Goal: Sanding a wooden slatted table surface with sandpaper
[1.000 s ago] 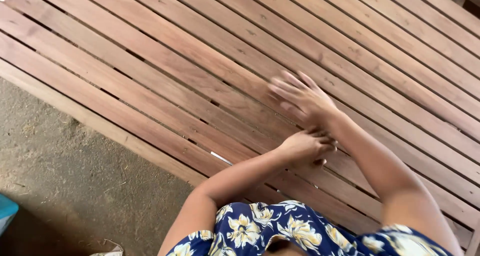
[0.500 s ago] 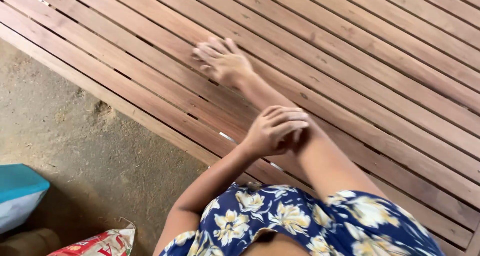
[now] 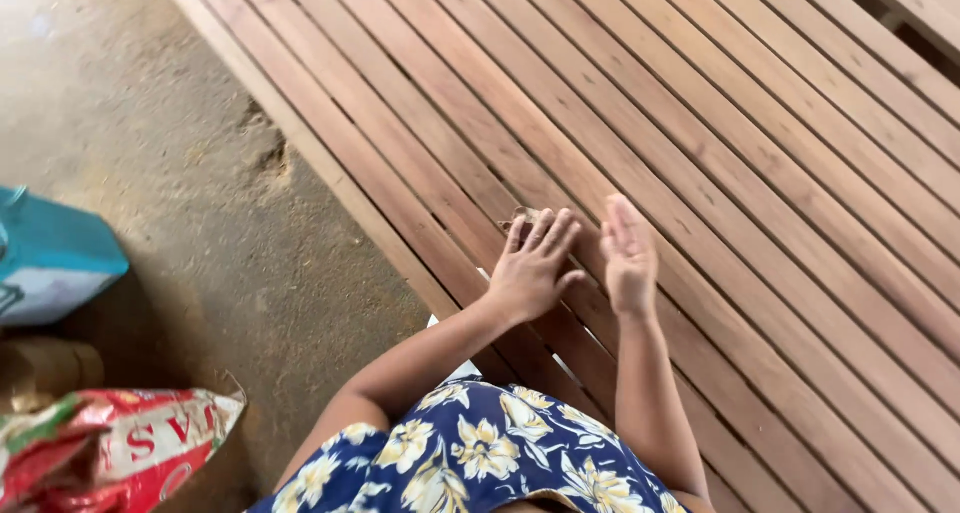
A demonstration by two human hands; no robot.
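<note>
Hands work just beside each other over the slatted wooden table (image 3: 760,173): the left hand (image 3: 530,268) lies flat with fingers spread, its fingertips touching a small brownish clump of debris (image 3: 525,216) on a slat. The right hand (image 3: 628,258) stands on edge, fingers straight and together, holding nothing, apparently set as a barrier beside the clump. A red sack (image 3: 110,443) and a teal bag (image 3: 50,258) rest on the dirt floor (image 3: 200,203).

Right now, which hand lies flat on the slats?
The left hand, palm down with fingers spread on the slatted wooden platform. The right hand stands on edge beside it.
</note>
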